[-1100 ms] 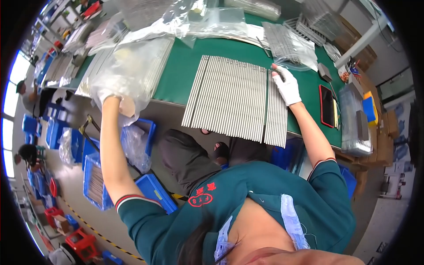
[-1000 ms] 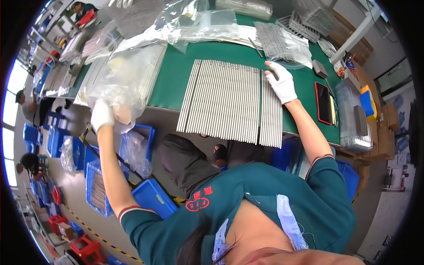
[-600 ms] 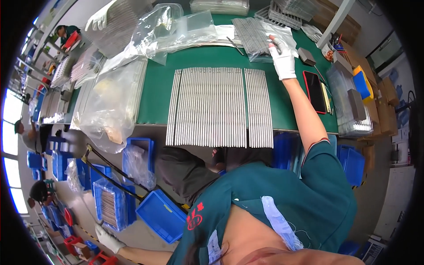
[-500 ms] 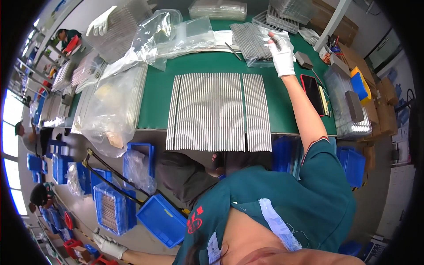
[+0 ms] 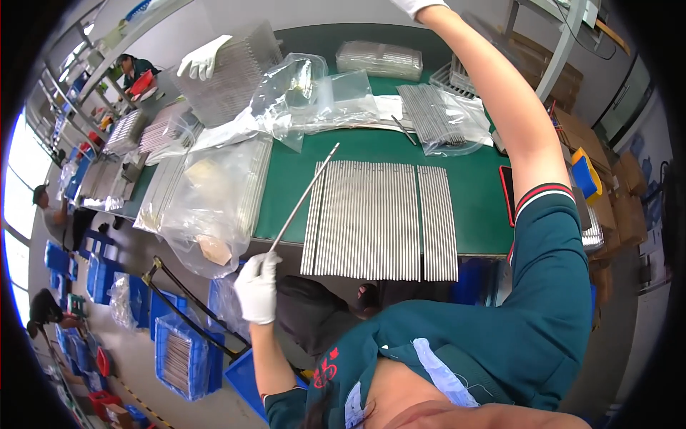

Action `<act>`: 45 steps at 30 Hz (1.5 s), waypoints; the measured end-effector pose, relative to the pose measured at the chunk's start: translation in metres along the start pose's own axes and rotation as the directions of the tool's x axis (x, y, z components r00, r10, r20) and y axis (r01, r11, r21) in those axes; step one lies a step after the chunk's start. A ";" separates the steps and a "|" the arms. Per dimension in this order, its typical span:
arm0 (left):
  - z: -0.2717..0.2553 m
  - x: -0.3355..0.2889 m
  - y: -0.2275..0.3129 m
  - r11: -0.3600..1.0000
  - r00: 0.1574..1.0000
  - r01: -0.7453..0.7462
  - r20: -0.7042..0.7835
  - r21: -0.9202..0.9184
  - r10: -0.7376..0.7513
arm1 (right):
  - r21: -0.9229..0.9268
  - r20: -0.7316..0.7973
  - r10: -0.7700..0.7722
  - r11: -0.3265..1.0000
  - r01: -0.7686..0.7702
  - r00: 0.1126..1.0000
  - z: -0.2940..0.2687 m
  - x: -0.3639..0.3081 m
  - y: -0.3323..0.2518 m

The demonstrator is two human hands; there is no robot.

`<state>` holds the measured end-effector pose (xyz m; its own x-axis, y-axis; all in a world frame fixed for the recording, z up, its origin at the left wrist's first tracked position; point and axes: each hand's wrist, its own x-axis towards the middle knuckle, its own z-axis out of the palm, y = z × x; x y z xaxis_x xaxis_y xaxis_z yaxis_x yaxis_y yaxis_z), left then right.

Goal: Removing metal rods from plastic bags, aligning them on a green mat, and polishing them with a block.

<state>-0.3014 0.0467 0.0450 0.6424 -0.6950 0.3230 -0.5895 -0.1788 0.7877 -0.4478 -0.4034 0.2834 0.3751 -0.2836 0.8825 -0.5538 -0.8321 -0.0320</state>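
Note:
My left hand (image 5: 256, 289), in a white glove, is closed around the lower end of a thin metal rod (image 5: 303, 199). The rod slants up and to the right, its far tip above the left part of a flat row of similar metal rods (image 5: 368, 222). That row lies side by side on the green table, with narrow gaps setting off a few rods at the left and a group at the right (image 5: 437, 223). My gloved right hand (image 5: 421, 6) is raised at the top edge; its fingers are cut off from view.
A clear bag of rods (image 5: 429, 118) lies at the back of the green table (image 5: 286, 182), near a pen (image 5: 404, 130). Plastic-covered rods (image 5: 207, 193) are stacked at left. Blue bins (image 5: 187, 350) and a black chair frame (image 5: 193, 300) stand below. A red-edged phone (image 5: 506, 194) is partly hidden by my right arm.
My left hand has come up from the lower left to the table's front edge and shows a rod. My right hand has left the bagged rods and risen to the top edge.

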 end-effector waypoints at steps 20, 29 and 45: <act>0.102 0.059 -0.015 0.979 0.990 -0.081 0.126 0.186 0.058 | -0.696 0.380 -0.085 0.630 0.345 0.921 0.104 0.152 0.004; 0.110 0.064 -0.006 0.985 0.985 -0.064 0.169 0.163 0.036 | -0.599 0.077 -0.184 0.777 0.193 0.980 0.087 0.158 0.051; 0.038 -0.025 0.015 0.970 0.996 0.084 -0.005 -0.226 -0.088 | 0.573 0.801 0.278 -0.101 -0.813 0.530 -0.042 -0.210 -0.117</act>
<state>-0.3450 0.0350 0.0291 0.6939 -0.6733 0.2552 -0.4072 -0.0746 0.9103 -0.4932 -0.2268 0.1212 0.6401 -0.7638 0.0830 0.1769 0.0414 -0.9834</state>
